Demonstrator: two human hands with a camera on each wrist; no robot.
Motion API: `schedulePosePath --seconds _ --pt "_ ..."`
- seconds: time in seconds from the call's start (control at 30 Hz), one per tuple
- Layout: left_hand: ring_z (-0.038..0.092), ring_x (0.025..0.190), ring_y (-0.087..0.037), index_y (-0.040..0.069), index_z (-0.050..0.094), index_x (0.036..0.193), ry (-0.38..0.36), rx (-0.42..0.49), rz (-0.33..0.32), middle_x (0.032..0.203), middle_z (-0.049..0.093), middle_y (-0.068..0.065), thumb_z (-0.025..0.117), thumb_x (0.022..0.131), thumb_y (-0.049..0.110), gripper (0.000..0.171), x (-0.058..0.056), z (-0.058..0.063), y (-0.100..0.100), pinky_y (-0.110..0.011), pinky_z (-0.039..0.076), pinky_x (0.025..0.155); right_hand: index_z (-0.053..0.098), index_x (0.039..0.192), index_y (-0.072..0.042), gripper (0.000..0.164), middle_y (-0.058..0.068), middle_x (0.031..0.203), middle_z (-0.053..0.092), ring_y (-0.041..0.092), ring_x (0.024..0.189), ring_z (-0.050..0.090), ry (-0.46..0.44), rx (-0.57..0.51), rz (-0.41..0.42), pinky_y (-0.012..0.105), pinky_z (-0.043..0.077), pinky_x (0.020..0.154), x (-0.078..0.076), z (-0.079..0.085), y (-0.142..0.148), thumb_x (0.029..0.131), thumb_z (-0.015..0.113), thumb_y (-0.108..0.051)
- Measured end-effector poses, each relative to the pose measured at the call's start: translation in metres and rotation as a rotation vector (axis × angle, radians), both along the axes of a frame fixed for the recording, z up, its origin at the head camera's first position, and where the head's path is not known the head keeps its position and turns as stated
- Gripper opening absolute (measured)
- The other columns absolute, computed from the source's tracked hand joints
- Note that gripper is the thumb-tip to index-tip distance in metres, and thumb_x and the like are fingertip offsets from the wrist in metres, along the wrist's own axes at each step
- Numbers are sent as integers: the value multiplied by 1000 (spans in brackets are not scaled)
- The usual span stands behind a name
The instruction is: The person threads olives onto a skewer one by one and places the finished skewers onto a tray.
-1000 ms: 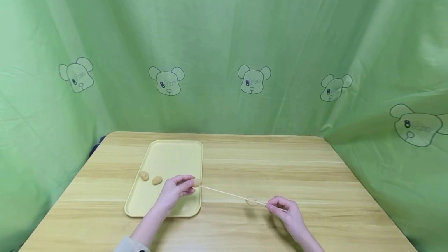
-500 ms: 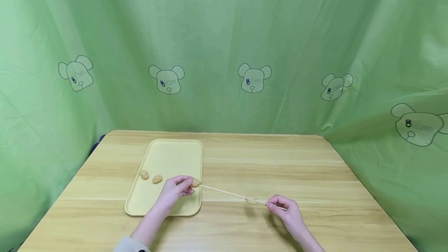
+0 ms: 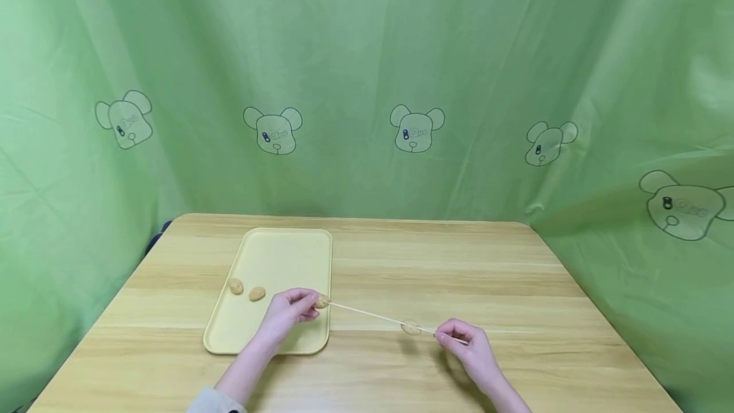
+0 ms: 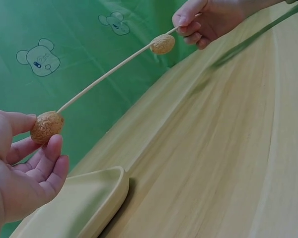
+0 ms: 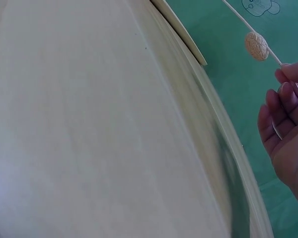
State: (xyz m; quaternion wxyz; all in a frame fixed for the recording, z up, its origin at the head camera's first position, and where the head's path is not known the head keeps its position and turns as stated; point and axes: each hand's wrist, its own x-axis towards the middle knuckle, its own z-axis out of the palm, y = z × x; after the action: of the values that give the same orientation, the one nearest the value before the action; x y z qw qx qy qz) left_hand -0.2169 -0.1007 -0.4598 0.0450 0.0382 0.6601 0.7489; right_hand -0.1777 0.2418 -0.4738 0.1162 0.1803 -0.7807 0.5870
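My left hand (image 3: 289,311) pinches a wrinkled, golden-brown oval food ball (image 4: 47,127) between thumb and fingers, over the right side of the yellow tray (image 3: 281,253). The tip of a thin wooden skewer (image 4: 105,75) meets this ball. My right hand (image 3: 470,346) pinches the skewer near its other end, right of the tray and above the table. A second such ball (image 5: 257,46) is threaded on the skewer, a short way in front of the right fingertips. Two more brown balls, a left one (image 3: 236,286) and a right one (image 3: 257,294), lie on the tray.
The wooden table (image 3: 459,273) carries the tray on its left half. A green curtain (image 3: 344,50) printed with bear heads hangs behind and at both sides of the table.
Both hands stay almost in place, with the skewer stretched between them. The left ball shows only a slight shift in the fingers.
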Motion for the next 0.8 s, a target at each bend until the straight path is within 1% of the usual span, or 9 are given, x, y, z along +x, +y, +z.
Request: schedulePosePath --seconds 0.13,0.33,0.53,0.7,0.8 --pt "63 69 -14 -16 56 104 4 -6 -10 86 67 -11 60 89 9 29 1 -1 1 -29 55 73 63 79 4 4 5 68 59 6 64 52 1 -4 1 21 45 58 0 -4 -1 82 61 7" --pt "64 72 -15 -17 55 105 3 1 -23 88 66 -13 59 89 6 28 4 1 3 -31 55 76 63 79 4 4 6 68 59 5 64 51 -6 -15 -1 21 45 57 -1 -7 -4 82 61 7" --pt "64 72 -16 -19 53 106 19 9 -46 88 66 -15 60 88 4 30 6 4 5 -31 55 76 63 79 5 7 5 70 60 5 65 52 0 -9 -1 21 45 58 -2 -6 -5 82 58 9" --pt "66 75 -22 -22 52 107 48 6 -66 89 66 -18 60 87 3 32 5 4 6 -33 55 76 62 80 5 7 1 72 61 4 68 53 11 -10 26 20 47 60 -2 -3 -7 83 58 9" --pt "66 77 -24 -21 53 106 56 5 -66 90 66 -19 60 87 3 31 6 4 8 -34 55 75 62 80 6 5 0 72 61 4 68 53 12 -14 36 20 47 60 -2 -1 -8 83 59 8"
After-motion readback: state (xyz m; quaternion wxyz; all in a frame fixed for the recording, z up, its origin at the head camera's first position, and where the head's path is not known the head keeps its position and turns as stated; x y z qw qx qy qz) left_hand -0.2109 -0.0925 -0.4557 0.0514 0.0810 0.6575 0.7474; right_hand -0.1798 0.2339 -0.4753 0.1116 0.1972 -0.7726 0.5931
